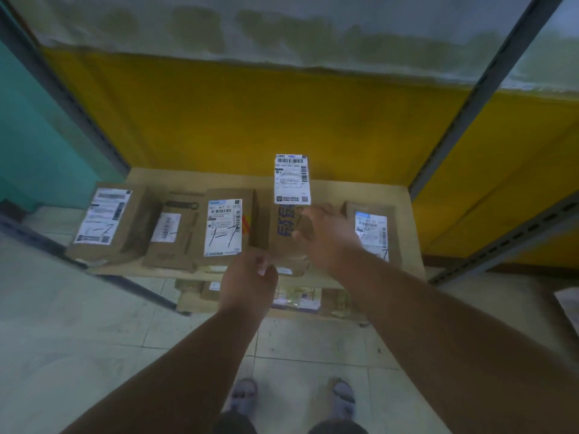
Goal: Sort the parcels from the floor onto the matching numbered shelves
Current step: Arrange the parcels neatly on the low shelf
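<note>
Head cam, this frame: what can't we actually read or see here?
- Parcel with blue print: its near part hidden behind the right hand and left hand.
- Label text on the shelf parcels, e.g. leftmost parcel: too small and blurred.
- Lower shelf parcels: mostly covered by the shelf board and arms.
- Left hand's fingers: curled away, contents unclear.

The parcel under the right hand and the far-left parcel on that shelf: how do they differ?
The parcel under the right hand shows blue print below its label; the far-left parcel shows none. The right hand touches the first; the far-left parcel lies untouched at the shelf end. Both are brown boxes with white labels.
</note>
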